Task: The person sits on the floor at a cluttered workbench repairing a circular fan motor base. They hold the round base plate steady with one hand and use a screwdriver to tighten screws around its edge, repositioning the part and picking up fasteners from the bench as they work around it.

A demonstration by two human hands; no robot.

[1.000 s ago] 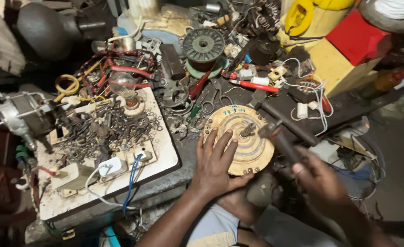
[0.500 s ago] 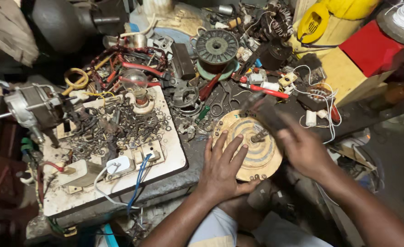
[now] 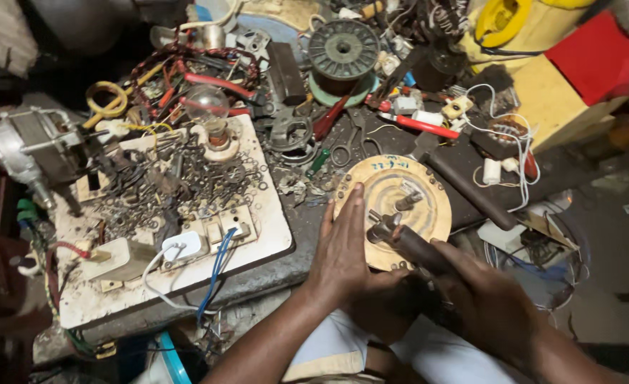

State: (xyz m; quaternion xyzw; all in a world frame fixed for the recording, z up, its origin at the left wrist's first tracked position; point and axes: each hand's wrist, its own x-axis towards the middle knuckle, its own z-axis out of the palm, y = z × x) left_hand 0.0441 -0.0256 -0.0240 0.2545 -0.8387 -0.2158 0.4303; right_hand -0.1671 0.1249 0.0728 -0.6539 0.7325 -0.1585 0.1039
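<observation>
The right hand [image 3: 489,302], which a moment ago was lying over the disc's [image 3: 393,210] upper right, is now sitting back at the disc's five o'clock, fingers clamped on a dark tool [image 3: 407,242] whose metal head is touching the disc face just below centre. That is uncovering the middle fitting; by my judgement, work on the face is under way. The left hand [image 3: 343,245] is pressing flat on the disc's left edge, fingers together and straight, steadying it as before. The disc is lying flat on the bench, near its front edge.

At one o'clock from the disc a red box [image 3: 595,60] is leaning on a yellow block [image 3: 542,96], and a yellow tape case [image 3: 496,21] is sitting at twelve. A handwritten mark is running along the disc's top rim.
</observation>
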